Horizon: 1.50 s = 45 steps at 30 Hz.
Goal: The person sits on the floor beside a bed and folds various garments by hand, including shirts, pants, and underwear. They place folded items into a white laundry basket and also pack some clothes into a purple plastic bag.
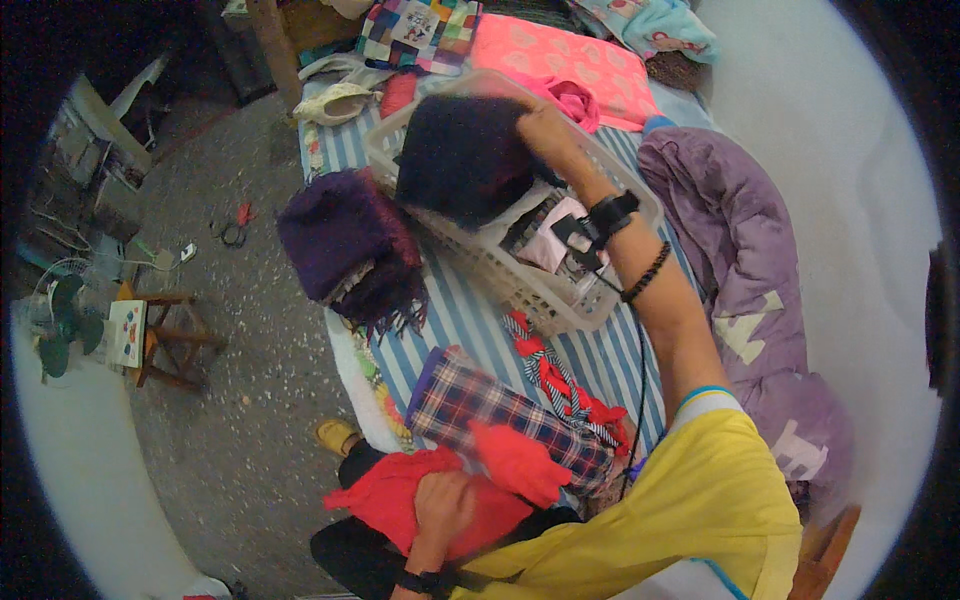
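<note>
My left hand [444, 504] rests on a bright red cloth [379, 499] spread over my lap; whether its fingers grip the cloth is unclear. My right hand [551, 135] is closed on the edge of a dark folded cloth [461, 157] at the white plastic basket [540, 307]. Inside the basket lie a light pink item [551, 240] and other small things. A plaid cloth [502, 405] lies between my lap and the basket, with a red and striped braided fabric [559, 382] beside it. Left of the basket is a fringed purple shawl [337, 240].
A purple quilt [742, 217] runs along the wall on the right. A pink heart-patterned pillow [562, 64] and a checkered fabric piece [420, 34] lie behind the basket on the striped bedsheet [450, 315]. A wooden stool [169, 330] and a fan [67, 322] stand at the left.
</note>
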### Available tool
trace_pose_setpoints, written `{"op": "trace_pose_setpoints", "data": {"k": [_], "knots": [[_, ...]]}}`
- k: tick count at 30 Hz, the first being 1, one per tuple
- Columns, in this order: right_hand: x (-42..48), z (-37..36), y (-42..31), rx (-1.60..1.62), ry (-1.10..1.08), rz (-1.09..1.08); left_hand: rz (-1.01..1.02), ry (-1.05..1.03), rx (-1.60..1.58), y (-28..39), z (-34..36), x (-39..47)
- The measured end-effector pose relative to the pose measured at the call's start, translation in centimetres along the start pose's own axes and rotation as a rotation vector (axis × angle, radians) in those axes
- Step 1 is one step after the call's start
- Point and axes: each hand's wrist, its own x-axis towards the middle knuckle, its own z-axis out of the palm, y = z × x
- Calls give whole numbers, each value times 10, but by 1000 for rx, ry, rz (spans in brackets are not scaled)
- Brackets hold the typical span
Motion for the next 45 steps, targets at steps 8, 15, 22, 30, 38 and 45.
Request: {"op": "trace_pose_setpoints", "data": {"k": [8,15,22,30,38,45], "knots": [[4,-211,37,-1069,245,22,-156,282,-75,-13,-40,83],[-56,-276,28,-935,-208,472,-275,261,151,-114,8,148],[36,-148,99,-717,-254,305,-291,220,463,-150,65,146],[-14,-23,91,-779,156,-27,-340,177,449,-146,54,140],[-6,29,110,-481,-128,-131,-285,220,466,-153,56,139],[-17,45,161,-406,-207,37,-263,224,465,-157,60,139]]}}
